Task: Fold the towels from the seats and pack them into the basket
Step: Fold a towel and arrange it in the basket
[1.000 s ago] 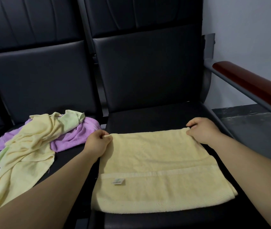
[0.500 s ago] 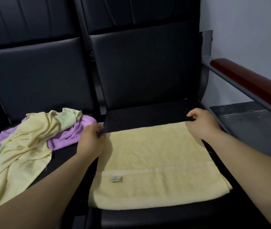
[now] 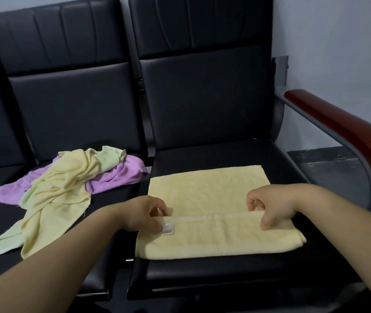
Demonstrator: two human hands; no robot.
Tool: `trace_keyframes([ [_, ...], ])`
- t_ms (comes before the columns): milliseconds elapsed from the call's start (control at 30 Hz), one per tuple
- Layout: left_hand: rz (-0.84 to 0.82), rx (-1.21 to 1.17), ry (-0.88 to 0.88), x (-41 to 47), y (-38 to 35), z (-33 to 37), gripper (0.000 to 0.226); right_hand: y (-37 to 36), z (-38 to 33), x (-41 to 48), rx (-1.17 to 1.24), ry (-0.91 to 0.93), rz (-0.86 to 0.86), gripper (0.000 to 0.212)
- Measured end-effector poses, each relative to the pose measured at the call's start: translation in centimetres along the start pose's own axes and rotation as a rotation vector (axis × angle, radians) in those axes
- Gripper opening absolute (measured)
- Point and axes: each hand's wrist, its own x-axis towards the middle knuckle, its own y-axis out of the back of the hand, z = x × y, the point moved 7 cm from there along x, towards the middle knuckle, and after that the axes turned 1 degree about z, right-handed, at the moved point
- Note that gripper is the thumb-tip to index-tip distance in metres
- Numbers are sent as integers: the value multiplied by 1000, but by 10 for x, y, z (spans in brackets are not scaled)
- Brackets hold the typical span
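Note:
A pale yellow towel point(image 3: 204, 193) lies flat on the right black seat point(image 3: 225, 154), with a small label near its woven band. My left hand point(image 3: 146, 213) hovers over the towel's left side beside the label, fingers loosely curled, thumb touching the cloth. Over the band on the right side, my right hand point(image 3: 270, 206) has curled fingers and one fingertip resting on the towel. No cloth is lifted by either hand. A crumpled pile of a yellow towel point(image 3: 62, 184), a light green towel point(image 3: 110, 154) and a purple towel point(image 3: 116, 179) lies on the left seat. No basket is in view.
Tall black seat backs point(image 3: 202, 93) stand behind both seats. A dark red wooden armrest point(image 3: 342, 129) on a grey metal frame runs along the right side. A pale wall and a dark floor lie beyond it.
Both hands let go of the towel's far corners and drew back toward me to its middle band. The towel now lies flat and still. The view has tilted up slightly.

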Motion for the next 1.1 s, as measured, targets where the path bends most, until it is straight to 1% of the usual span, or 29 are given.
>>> trace_keyframes([
  [100,74,-135,-6,-10,9,-4,24,2,5,-10,31,-4,3,43],
  [133,111,-203,-18,-14,13,-5,22,4,9,-12,93,4,15,40],
  [200,206,-338,-37,-19,22,-7,18,9,17,-16,351,48,81,34],
  [267,301,-514,-36,-20,30,-7,13,18,27,-17,636,79,213,30],
  [333,409,-681,-19,-20,38,-6,11,29,36,-15,839,89,363,27],
  [367,479,-720,-23,-18,43,-5,11,34,38,-14,906,88,440,26],
  [433,629,-715,-22,-15,54,-6,9,46,41,-11,981,68,588,22],
  [500,756,-705,-8,-10,64,-7,9,56,42,-6,1024,54,689,21],
  [633,917,-713,31,8,78,-8,10,74,41,11,1032,32,807,20],
  [700,978,-710,58,22,81,-12,13,82,43,24,993,7,879,20],
  [767,999,-594,101,36,80,-15,22,85,46,39,914,-40,926,24],
  [867,933,-235,150,54,71,-18,39,76,51,65,701,-132,849,41],
  [933,871,-32,83,61,59,-5,40,69,50,72,533,-147,818,37],
  [1033,752,111,-87,66,34,34,35,66,38,73,393,-78,780,25],
  [1100,656,98,-165,69,14,57,33,59,27,74,364,-23,670,24],
])
